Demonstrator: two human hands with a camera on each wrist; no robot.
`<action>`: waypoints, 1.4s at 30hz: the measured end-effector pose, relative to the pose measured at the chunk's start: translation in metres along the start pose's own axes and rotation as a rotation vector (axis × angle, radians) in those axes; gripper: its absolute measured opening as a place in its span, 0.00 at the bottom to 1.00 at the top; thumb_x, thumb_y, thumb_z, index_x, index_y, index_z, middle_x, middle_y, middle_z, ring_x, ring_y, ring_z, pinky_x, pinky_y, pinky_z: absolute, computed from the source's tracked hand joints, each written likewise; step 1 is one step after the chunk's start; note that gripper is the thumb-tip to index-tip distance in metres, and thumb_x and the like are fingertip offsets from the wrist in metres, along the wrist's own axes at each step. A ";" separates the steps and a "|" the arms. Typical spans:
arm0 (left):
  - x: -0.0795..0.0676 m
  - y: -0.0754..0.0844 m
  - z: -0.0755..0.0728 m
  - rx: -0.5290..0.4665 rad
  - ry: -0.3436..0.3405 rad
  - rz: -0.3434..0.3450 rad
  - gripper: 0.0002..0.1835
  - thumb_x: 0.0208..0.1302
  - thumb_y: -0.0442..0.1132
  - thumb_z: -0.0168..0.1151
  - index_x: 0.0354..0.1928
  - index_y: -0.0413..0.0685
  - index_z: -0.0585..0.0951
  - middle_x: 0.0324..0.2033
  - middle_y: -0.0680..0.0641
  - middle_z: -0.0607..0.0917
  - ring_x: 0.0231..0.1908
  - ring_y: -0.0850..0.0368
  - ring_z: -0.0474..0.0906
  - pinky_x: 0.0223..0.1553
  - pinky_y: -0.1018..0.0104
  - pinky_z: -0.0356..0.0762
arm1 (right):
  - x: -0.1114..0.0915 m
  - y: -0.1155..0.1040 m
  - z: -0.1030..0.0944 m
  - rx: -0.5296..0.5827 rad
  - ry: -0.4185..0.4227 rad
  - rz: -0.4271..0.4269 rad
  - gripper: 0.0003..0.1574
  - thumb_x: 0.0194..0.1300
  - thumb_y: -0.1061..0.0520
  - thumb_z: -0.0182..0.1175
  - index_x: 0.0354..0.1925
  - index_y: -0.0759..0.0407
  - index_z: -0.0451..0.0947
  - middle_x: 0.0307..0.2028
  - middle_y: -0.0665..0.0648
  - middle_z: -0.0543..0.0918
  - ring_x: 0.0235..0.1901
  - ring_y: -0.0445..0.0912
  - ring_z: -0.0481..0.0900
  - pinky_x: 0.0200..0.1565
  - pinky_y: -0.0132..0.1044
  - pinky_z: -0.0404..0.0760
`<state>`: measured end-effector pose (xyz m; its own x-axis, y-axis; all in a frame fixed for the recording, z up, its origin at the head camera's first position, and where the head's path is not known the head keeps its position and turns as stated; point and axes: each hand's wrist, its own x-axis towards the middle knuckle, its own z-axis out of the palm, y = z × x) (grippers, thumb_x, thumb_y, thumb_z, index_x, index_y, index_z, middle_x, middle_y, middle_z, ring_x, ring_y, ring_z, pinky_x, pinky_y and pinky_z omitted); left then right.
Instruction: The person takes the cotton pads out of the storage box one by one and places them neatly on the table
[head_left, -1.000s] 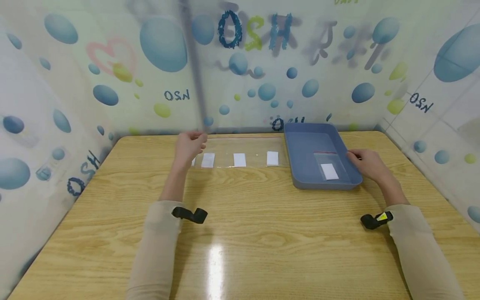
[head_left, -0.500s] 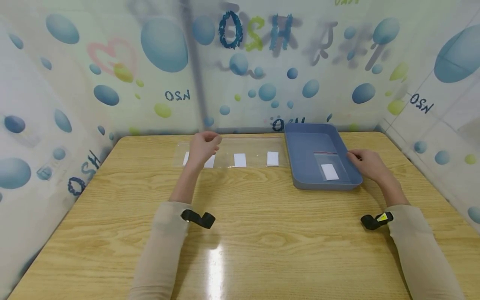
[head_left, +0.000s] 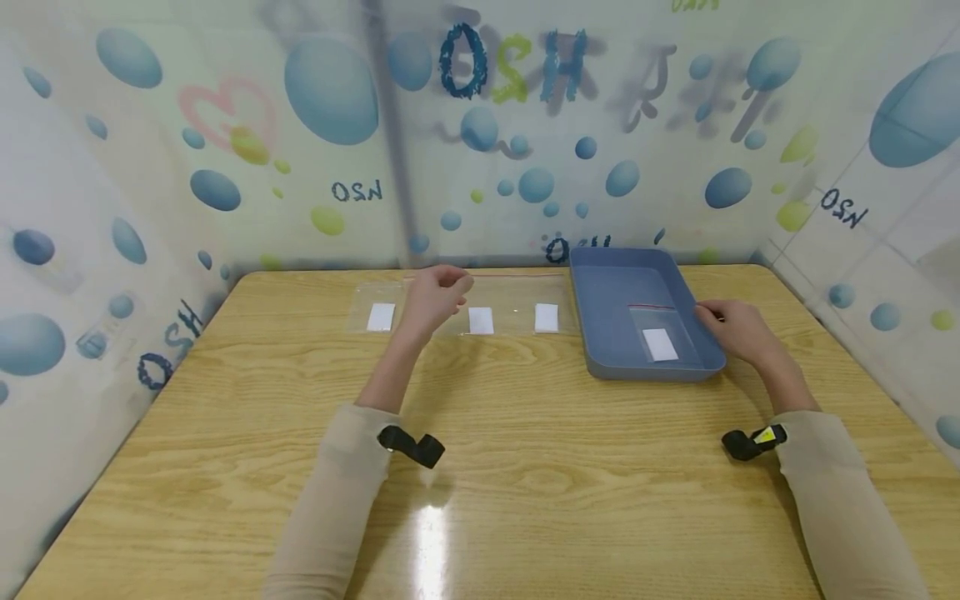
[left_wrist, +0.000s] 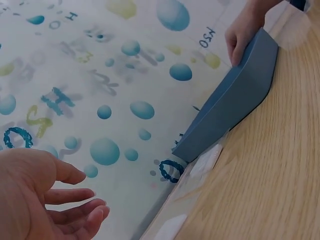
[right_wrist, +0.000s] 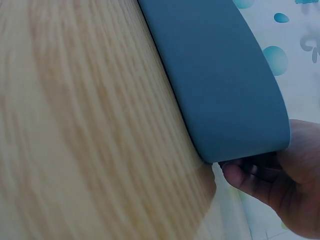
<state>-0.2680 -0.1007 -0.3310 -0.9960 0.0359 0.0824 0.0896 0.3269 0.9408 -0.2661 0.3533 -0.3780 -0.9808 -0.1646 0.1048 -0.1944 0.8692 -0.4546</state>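
My left hand (head_left: pixel 435 302) hovers over a row of clear zip bags, holding nothing, its fingers loosely bent in the left wrist view. Each bag shows a white slip: the left bag (head_left: pixel 381 317) is uncovered, another bag (head_left: pixel 481 321) lies just below my fingers, and a right-hand bag (head_left: pixel 547 317) is beside the tray. One more is hidden behind the hand. My right hand (head_left: pixel 735 330) grips the right rim of the blue-grey tray (head_left: pixel 611 312), with the thumb inside it. Inside the tray rests one zip bag (head_left: pixel 660 343) with a red seal line and white slip.
The wooden table (head_left: pixel 540 467) runs back to a wall (head_left: pixel 480 212) printed with blue and green drops. The bags and tray stand along its far edge. A black wrist camera (head_left: pixel 412 446) sits on the left sleeve, another camera (head_left: pixel 750 442) on the right.
My left hand has moved right along the row of bags, uncovering the leftmost one and passing over the second. The right hand, tray and bags have stayed put.
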 end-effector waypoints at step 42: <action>-0.008 0.039 0.087 -0.076 -0.216 0.042 0.17 0.75 0.38 0.57 0.59 0.35 0.79 0.49 0.36 0.84 0.43 0.44 0.84 0.46 0.57 0.84 | 0.001 0.004 0.002 -0.003 0.022 -0.026 0.27 0.80 0.56 0.46 0.59 0.81 0.72 0.52 0.80 0.78 0.47 0.68 0.79 0.47 0.62 0.76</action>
<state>-0.2563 -0.0057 -0.3238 -0.9660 0.2521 0.0572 0.1218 0.2490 0.9608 -0.2682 0.3554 -0.3813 -0.9748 -0.1767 0.1362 -0.2197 0.8661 -0.4489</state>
